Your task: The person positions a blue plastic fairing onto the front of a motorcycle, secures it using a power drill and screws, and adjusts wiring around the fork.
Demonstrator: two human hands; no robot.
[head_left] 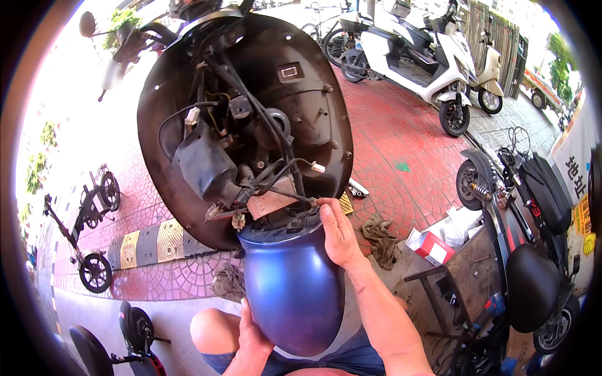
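Between my knees stands a glossy blue front fender point(293, 285) of a scooter. My left hand point(254, 335) grips its lower left side, the thumb pointing up along the edge. At its upper right edge is my right hand point(340, 235), thumb and forefinger pinched together at the end of a dark wire point(295, 195). The hidden fingertips leave the exact hold unclear. Above the fender is the open front of the scooter, a large dark shell point(329, 131) with cables inside. White plugs point(318, 167) hang loose there, and a pinkish flat plate point(271, 199) sits behind the fender's top.
To the right, a wooden stool point(467, 276) holds tools, beside a red and white box point(431, 247). Dark rags point(380, 238) lie on the ground. A black scooter point(533, 282) stands at far right, a white one point(414, 62) behind. A striped speed bump point(160, 243) lies left.
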